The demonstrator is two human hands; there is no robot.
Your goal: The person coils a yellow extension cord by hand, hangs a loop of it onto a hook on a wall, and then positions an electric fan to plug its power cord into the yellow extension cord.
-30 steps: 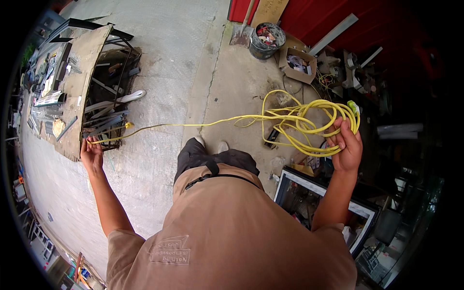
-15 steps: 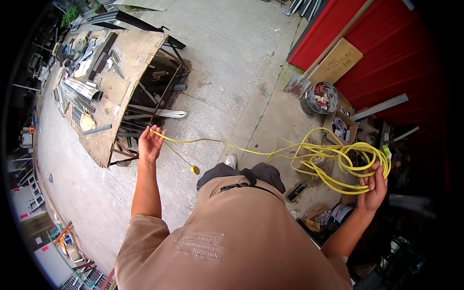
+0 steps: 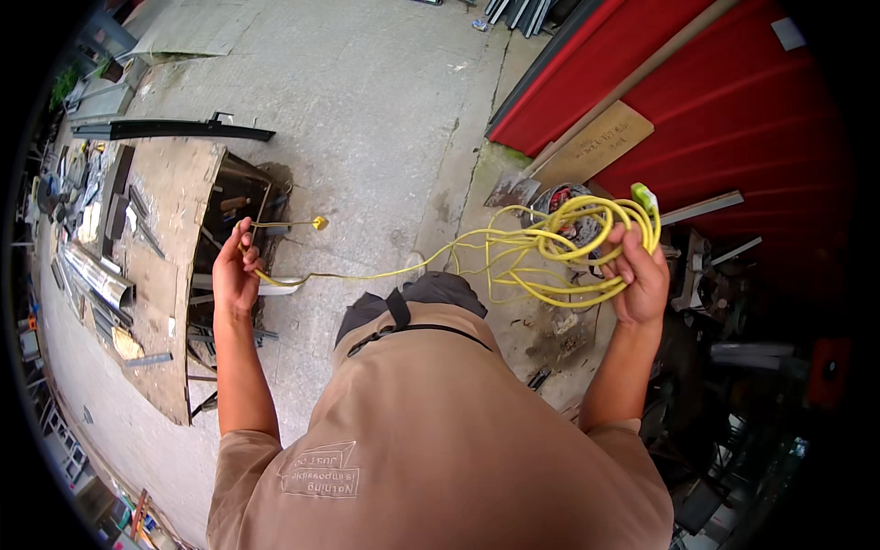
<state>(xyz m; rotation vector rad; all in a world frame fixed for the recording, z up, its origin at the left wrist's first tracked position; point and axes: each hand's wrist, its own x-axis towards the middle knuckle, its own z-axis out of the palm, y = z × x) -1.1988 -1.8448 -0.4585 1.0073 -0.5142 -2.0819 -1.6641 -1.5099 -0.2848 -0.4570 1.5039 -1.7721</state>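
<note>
One yellow cord [image 3: 573,258] is held by both hands of the person, in front of the body and above the concrete floor [image 3: 367,110]. Its gathered loops are in the right hand [image 3: 637,275], whose fingers are closed around the side of the coil. A lime-green end piece [image 3: 644,196] is just beside this hand. From the loops a single strand crosses, sagging slightly, to the left hand [image 3: 236,270], where bent fingers grip it. Past these fingers, a short length reaches out to a small yellow end piece [image 3: 319,223]. In the view, the left hand appears near the edge of a worn wooden workbench [image 3: 165,220], on which metal profiles [image 3: 99,277] lie. Behind the coil, a bucket [image 3: 554,195] is partly hidden. Farther, a brown board [image 3: 596,142] leans at a red wall [image 3: 733,101]. The person wears a brown shirt [image 3: 458,440].
</note>
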